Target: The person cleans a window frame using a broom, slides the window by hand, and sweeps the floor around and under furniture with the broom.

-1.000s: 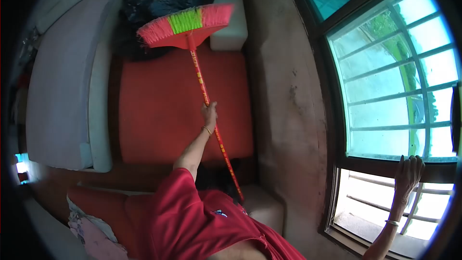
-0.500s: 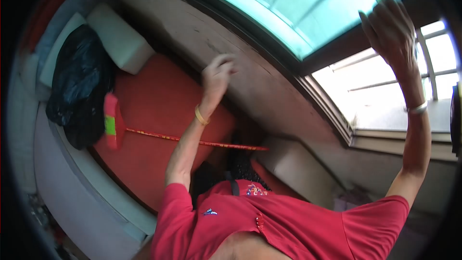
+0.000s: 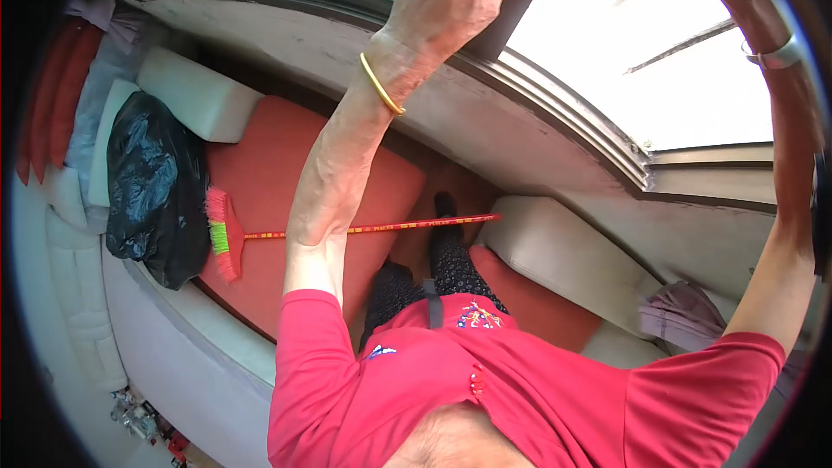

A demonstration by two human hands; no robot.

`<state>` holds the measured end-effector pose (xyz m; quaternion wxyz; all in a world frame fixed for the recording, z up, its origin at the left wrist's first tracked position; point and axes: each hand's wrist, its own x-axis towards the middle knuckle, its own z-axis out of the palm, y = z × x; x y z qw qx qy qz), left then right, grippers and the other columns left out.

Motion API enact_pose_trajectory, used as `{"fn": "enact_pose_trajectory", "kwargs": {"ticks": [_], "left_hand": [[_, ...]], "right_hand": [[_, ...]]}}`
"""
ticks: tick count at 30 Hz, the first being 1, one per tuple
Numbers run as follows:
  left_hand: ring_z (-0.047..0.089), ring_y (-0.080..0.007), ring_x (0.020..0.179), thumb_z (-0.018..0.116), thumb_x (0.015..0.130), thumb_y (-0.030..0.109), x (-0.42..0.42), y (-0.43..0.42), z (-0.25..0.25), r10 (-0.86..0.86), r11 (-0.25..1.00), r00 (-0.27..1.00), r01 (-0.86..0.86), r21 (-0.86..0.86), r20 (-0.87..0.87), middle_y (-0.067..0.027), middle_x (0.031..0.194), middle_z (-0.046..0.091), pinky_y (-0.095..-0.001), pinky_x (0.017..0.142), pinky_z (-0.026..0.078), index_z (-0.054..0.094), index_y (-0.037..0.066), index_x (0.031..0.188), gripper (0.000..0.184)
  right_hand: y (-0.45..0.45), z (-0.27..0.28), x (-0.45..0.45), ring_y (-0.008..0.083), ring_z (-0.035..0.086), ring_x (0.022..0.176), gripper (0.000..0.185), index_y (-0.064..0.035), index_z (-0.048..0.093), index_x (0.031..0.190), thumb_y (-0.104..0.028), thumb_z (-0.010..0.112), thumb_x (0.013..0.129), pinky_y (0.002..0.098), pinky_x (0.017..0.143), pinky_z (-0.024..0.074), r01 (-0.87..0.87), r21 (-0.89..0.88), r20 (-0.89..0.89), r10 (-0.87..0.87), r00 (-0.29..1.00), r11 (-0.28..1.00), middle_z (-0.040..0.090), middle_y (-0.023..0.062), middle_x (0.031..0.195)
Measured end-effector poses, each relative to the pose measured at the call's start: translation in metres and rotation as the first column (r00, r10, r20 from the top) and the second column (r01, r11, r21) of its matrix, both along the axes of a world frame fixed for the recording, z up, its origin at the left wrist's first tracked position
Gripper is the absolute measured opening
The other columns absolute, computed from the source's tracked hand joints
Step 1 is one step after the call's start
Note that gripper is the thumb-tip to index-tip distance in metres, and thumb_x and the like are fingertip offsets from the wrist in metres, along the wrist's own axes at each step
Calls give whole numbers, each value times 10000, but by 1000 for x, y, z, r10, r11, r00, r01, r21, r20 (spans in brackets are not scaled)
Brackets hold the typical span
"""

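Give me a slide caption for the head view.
Left hand at the window frame, a broom lying across a red cushion by a black bag.

Red sofa seat, broom lying across, black plastic bag at end

red short-sleeved shirt, blue-and-white motif, thin yellow bangle, silvery band, dark speckled trousers

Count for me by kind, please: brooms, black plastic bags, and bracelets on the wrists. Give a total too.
Broom: 1
Black plastic bag: 1
Bracelets: 2 (gold-coloured bracelet on the left wrist, silver-coloured bracelet on the right)
Total: 4
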<state>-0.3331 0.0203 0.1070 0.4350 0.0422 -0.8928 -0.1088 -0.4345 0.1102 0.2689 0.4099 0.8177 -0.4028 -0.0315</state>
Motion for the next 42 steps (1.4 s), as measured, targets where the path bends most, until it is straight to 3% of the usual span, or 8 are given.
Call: {"fn": "enact_pose_trajectory", "kwargs": {"ticks": [12,14,27,36,37,38,39,42], "left_hand": [[547,-209,468,591,547,121,-48,83,-30,-482,852,862,419,312,159,-75,499,499,-349,403,447,536,54,563,88],[531,-205,456,567,575,128,-57,102,-32,-323,943,942,328,-50,88,-90,524,503,-330,365,397,542,56,574,76],[583,-194,523,567,668,124,-87,190,-21,-603,789,785,613,-38,143,-80,614,594,-318,399,413,607,43,600,113],[571,-340,569,551,817,256,-5,135,-87,-650,556,722,664,500,-236,-164,556,517,-430,516,449,496,39,674,265],[539,-329,510,542,835,226,23,128,-118,-644,186,693,553,812,-324,-142,534,486,-420,459,429,519,47,747,201],[519,-238,488,544,856,266,51,110,-152,-481,605,830,547,579,-281,-138,546,473,-407,453,401,554,47,765,237],[470,-130,526,536,874,287,81,105,-200,-421,167,888,277,946,-186,-115,561,472,-366,464,388,570,40,732,287],[471,-126,601,482,887,305,196,76,-324,102,-295,932,-305,905,348,-25,724,544,-310,518,407,571,47,1023,306]], "right_hand": [[89,2,11,274,432,632,193,-7,397,568,70,550,659,408,586,404,388,14,0,-388,922,922,383,112,605],[102,3,18,299,411,600,179,4,395,570,80,521,671,444,606,405,389,3,85,-388,918,921,371,128,603],[166,1,-2,177,329,422,327,-103,393,480,-25,570,744,315,511,333,548,-255,37,-558,829,797,350,21,463],[179,-23,-19,295,325,534,268,-35,292,540,41,484,712,419,553,303,576,-328,124,-571,812,749,265,117,556],[176,-24,-16,298,302,533,296,-48,263,539,28,483,721,414,548,282,567,-366,122,-566,815,738,237,114,557],[173,-23,-14,307,311,551,287,-47,274,540,24,490,714,412,540,274,563,-371,113,-566,817,738,253,118,563],[177,-26,-16,300,312,565,284,-54,271,540,19,495,699,411,549,274,598,-350,142,-590,795,721,255,118,563],[168,-25,-7,285,300,565,279,-61,264,537,8,502,664,403,559,262,613,-360,188,-589,786,703,249,107,556]]}}
